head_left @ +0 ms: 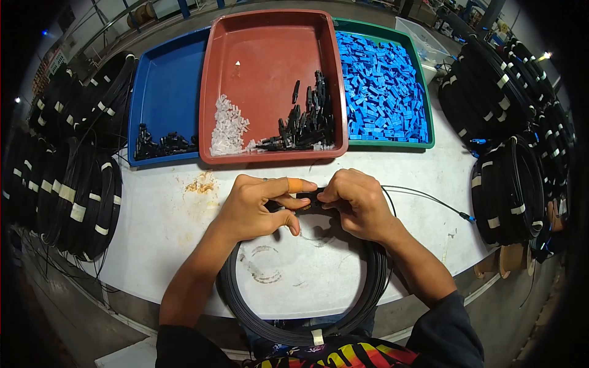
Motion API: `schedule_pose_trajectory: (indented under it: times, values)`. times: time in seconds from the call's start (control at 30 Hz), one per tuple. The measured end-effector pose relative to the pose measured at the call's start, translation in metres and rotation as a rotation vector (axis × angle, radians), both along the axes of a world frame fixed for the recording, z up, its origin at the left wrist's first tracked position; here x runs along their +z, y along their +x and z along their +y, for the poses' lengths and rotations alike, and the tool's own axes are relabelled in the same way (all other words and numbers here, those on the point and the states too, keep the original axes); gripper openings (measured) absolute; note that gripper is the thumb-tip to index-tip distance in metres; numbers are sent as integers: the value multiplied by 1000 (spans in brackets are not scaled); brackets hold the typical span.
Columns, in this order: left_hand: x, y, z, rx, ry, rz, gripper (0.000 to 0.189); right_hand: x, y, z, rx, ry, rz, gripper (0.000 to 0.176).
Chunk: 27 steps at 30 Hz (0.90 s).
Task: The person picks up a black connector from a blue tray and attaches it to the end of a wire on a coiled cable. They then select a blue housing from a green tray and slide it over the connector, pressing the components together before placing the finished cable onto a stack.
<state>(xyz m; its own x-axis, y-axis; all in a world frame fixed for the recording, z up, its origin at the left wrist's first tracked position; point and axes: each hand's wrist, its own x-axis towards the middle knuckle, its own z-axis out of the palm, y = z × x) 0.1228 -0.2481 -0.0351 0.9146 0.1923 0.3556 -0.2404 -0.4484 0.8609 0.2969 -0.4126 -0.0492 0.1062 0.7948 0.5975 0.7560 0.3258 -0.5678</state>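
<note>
A coil of black cable (232,288) lies in front of me, its lower side hanging over the table edge, with a white tape band (317,337) there. My left hand (261,205), a tan bandage round one finger, reaches across the coil's upper side. Its fingers are stretched and apart from the thumb, the tips touching the dark part there. My right hand (356,199) pinches the same stretch of coil from the right; its fingers hide exactly what lies between them. A loose cable end with a blue connector (467,218) sticks out to the right.
Behind the coil stand a blue tray (165,92) with black parts, a red tray (270,52) with clear and black pieces, and a green tray (429,116) of blue connectors (383,89). Taped cable coils are stacked on the left (80,196) and right (506,190).
</note>
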Motion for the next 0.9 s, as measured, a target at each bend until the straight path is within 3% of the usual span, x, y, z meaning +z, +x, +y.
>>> schedule_pose_trajectory:
  times: [0.5, 0.57, 0.9]
  values:
    - [1, 2, -1, 26, 46, 0, 49, 6, -1, -2, -32, -99, -9, 31]
    - [1, 2, -2, 35, 50, -12, 49, 2, -1, -1, -37, -73, 55, 23]
    - [-1, 2, -2, 46, 72, 2, 50, 2, -1, 0, -25, -70, 96, 23]
